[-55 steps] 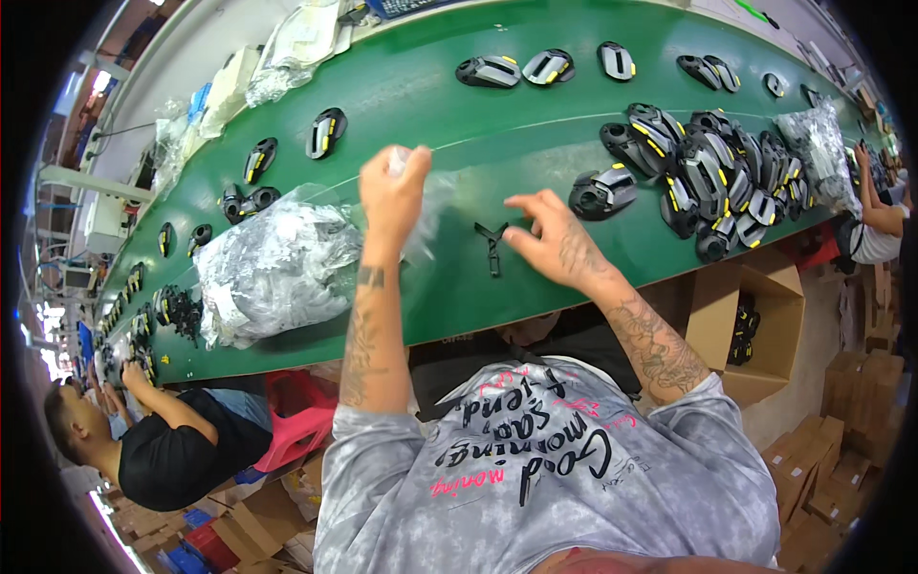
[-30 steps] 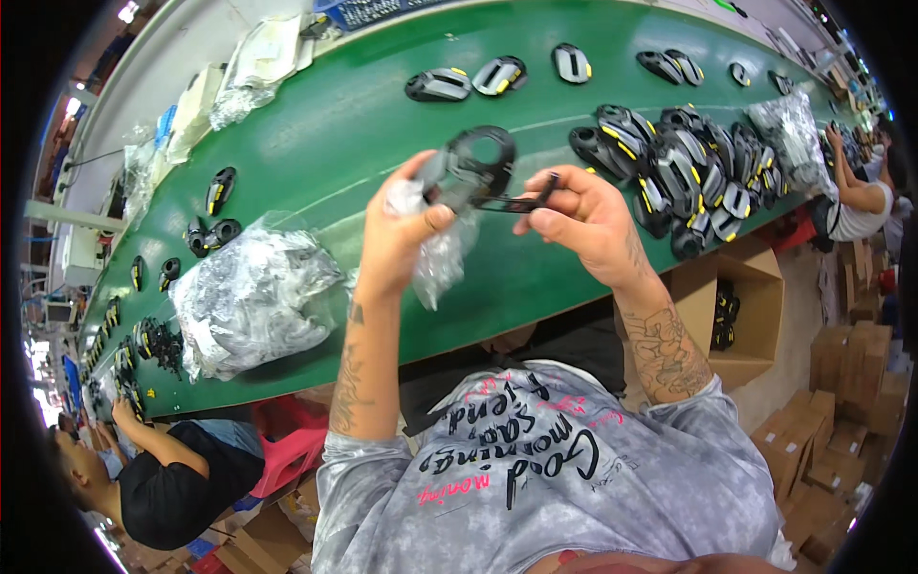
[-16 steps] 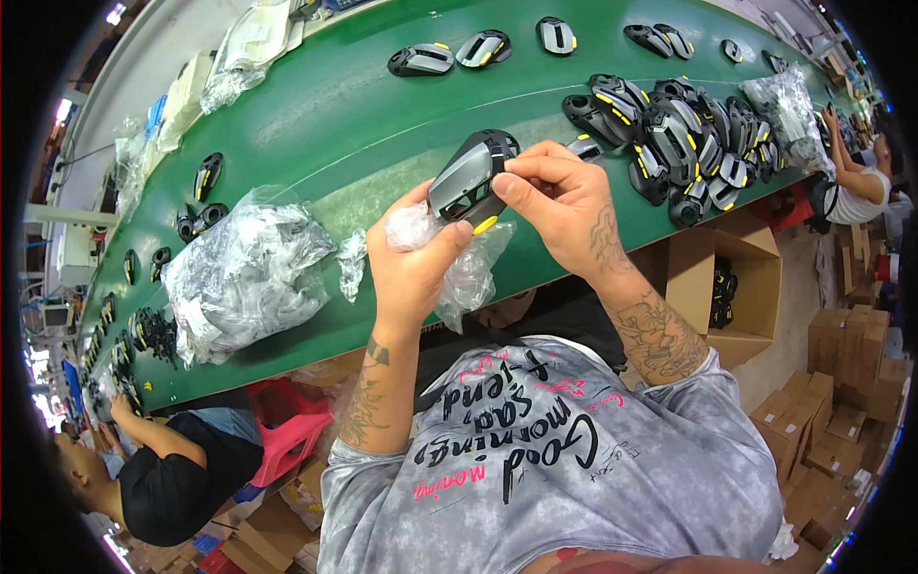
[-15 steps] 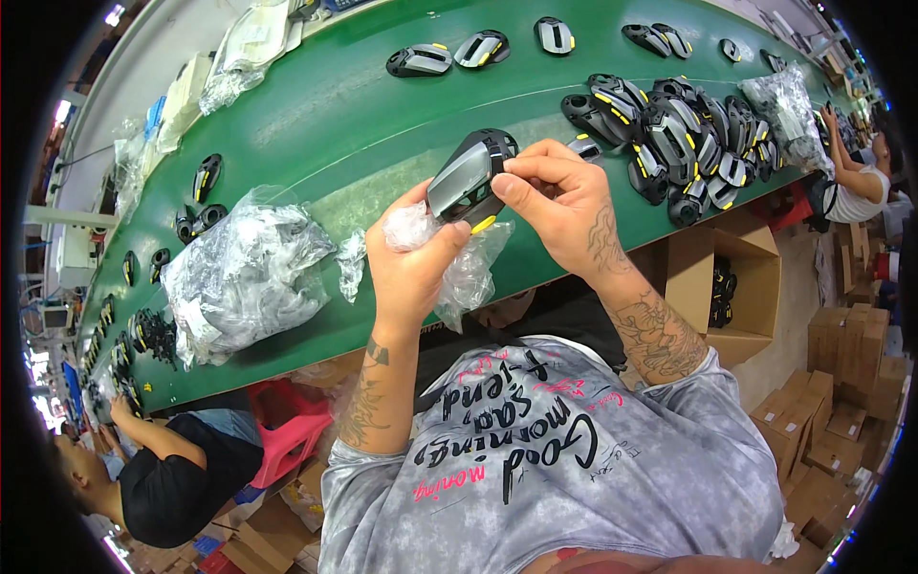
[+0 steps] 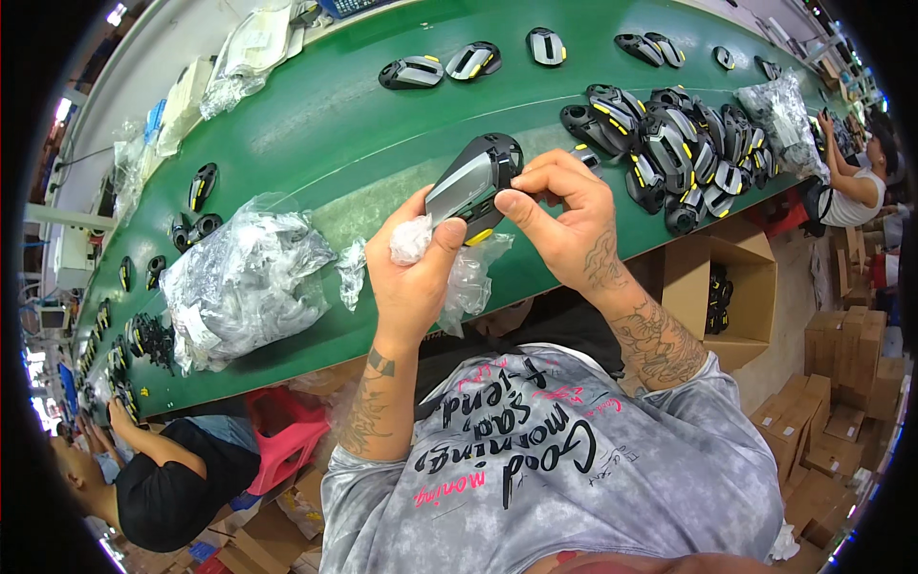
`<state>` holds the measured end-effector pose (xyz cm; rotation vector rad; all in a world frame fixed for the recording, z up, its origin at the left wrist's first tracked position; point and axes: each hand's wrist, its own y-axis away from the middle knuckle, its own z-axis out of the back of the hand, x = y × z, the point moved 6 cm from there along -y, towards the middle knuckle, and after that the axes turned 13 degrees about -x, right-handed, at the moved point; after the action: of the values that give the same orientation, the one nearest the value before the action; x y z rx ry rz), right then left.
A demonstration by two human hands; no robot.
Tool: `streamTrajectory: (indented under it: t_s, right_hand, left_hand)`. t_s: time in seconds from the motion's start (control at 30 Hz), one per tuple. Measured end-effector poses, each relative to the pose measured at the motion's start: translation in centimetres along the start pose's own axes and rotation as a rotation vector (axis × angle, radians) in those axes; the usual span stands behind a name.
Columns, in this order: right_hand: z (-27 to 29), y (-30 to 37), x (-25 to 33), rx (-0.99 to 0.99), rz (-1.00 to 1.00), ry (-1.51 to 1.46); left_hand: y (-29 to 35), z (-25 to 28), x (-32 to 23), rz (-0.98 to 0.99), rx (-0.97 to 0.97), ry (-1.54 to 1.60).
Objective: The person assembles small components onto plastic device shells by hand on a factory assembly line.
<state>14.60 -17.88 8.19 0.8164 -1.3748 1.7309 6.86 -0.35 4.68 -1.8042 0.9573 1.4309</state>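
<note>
A grey and black computer mouse shell [image 5: 469,187] with a yellow side strip is held tilted above the near part of the green table. My left hand [image 5: 413,263] is closed round its left end, and a crumpled wad of clear plastic [image 5: 411,240] sits in the same grip. My right hand [image 5: 564,215] pinches the shell's right edge between thumb and fingers; whether a small part is between those fingertips is hidden. A thin plastic bag [image 5: 470,277] lies just beyond my left hand, next to the table's near edge.
To the right lies a heap of similar mouse shells [image 5: 669,143], with a plastic-wrapped bundle [image 5: 782,120] past it. A large filled plastic bag [image 5: 249,282] rests at left. More shells [image 5: 411,72] stand along the far side. An open carton [image 5: 688,297] is below the table's edge; co-workers sit at both sides.
The shell has tilted slightly in my hands, and my right fingers have shifted a little along its edge. The whole view has also moved slightly.
</note>
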Motion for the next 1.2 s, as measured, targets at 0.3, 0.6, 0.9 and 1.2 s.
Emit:
streamTrajectory:
  t_s: [0.3, 0.6, 0.9, 1.2]
  right_hand:
    - [-1.0, -0.7, -1.7, 0.164, -0.272, -0.102]
    - [-2.1, -0.4, -4.4, 0.086, -0.279, -0.131]
    - [-1.1, -0.7, -4.6, 0.324, -0.541, -0.685]
    - [-2.5, 1.1, -7.0, 0.273, -0.769, -0.842]
  left_hand:
    - [0.7, -1.0, -1.1, -0.128, 0.005, -0.091]
    - [0.2, 0.2, 2.0, -0.069, -0.083, -0.089]
    - [0.4, -0.6, 0.8, 0.153, 0.052, 0.119]
    - [0.9, 0.0, 0.8, -0.049, 0.025, -0.250]
